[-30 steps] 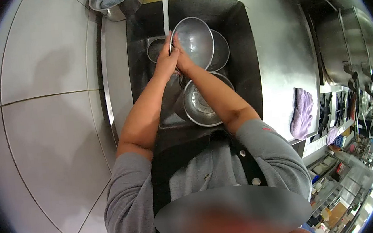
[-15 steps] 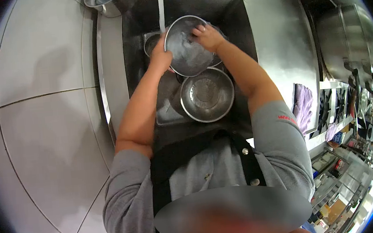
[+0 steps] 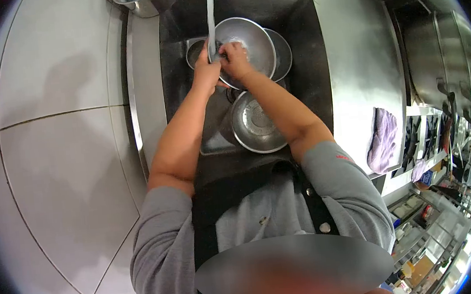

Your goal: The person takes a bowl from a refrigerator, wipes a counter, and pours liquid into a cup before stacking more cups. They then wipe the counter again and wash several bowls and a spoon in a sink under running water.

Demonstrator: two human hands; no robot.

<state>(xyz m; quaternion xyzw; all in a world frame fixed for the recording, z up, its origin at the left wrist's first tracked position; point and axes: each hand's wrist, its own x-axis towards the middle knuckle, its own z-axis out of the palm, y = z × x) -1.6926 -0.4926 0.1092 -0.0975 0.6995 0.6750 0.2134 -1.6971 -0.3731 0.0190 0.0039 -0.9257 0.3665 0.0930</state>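
A metal mixing bowl is held tilted over the sink under a stream of water. My left hand grips its left rim, the thumb side near the falling water. Inside the bowl is my right hand, its fingers curled beside the stream; whatever they may hold is hidden. Below the held bowl, a second metal bowl rests in the sink, partly covered by my right forearm. Another round metal vessel shows behind the held bowl on the right.
The dark sink surrounds the bowls. A rectangular metal pan lies on its bottom, and a small round vessel is at the left. A metal pot stands at the upper left. A purple cloth lies on the steel counter.
My right hand has moved left across the inside of the bowl, toward the water stream. The bowl has tilted and now takes the water; the cloudy water in it is mostly gone.
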